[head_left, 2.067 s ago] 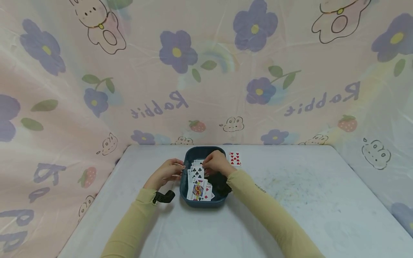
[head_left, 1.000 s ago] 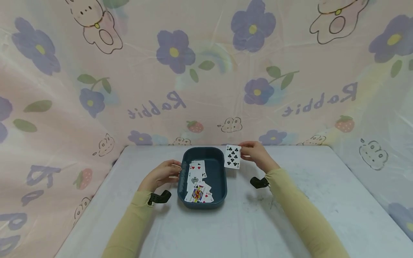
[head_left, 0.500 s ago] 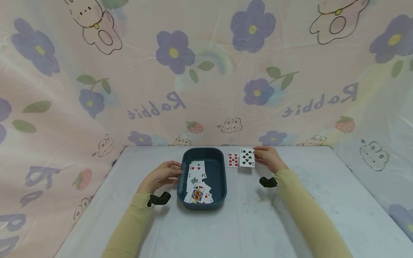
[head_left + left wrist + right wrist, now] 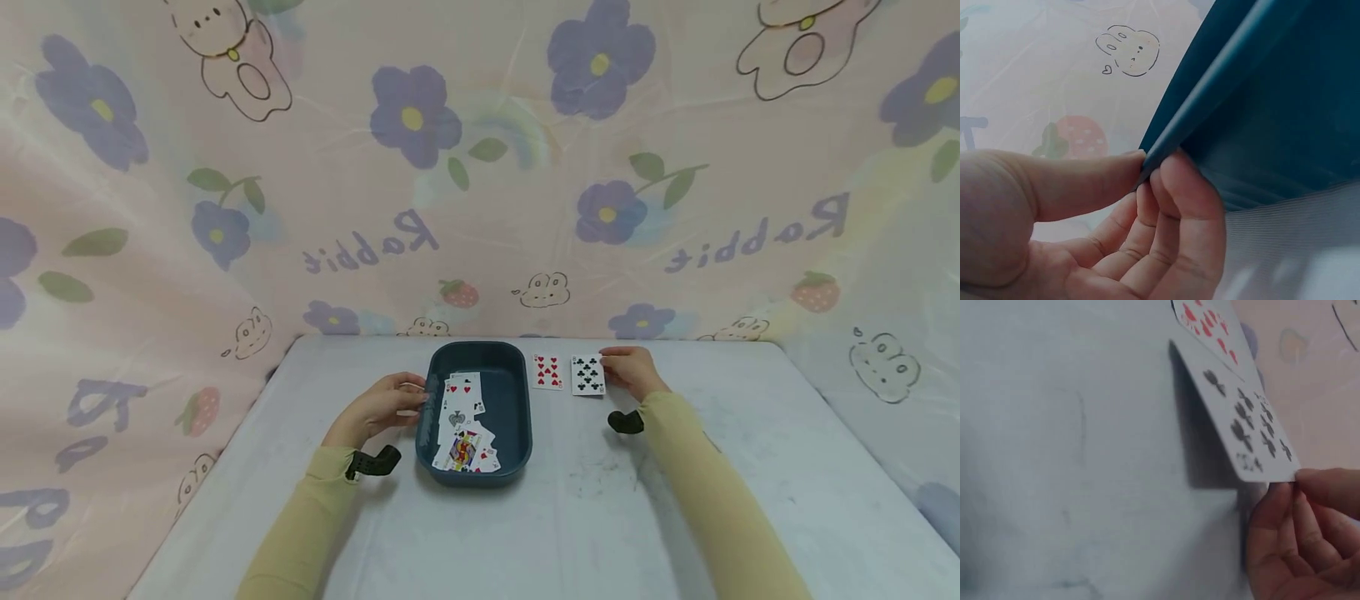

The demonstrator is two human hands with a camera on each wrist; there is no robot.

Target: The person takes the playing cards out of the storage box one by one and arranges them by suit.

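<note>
My right hand (image 4: pixel 633 371) pinches a clubs playing card (image 4: pixel 587 376) by its right edge, thumb on top and fingers beneath. In the right wrist view the clubs card (image 4: pixel 1250 422) tilts over the tabletop, with a shadow under its near side. A red hearts card (image 4: pixel 547 372) lies face up just left of it. Thumb and fingers of my left hand (image 4: pixel 381 408) grip the rim of a dark blue rectangular basin (image 4: pixel 525 417); the left wrist view shows them on the basin's rim (image 4: pixel 1210 81). Inside, several overlapping playing cards (image 4: pixel 459 400) lie face up along the left side, a jack (image 4: pixel 463 450) among them.
A white-covered table (image 4: pixel 570 533) carries everything. Behind and beside it hangs a pinkish curtain (image 4: pixel 480 208) printed with flowers and rabbits. Black wrist cameras (image 4: pixel 377 461) jut from both sleeves.
My right hand has lifted the clubs card out of the basin and carried it right, past the hearts card, then lowered it toward the table. My left hand keeps its grip on the rim.
</note>
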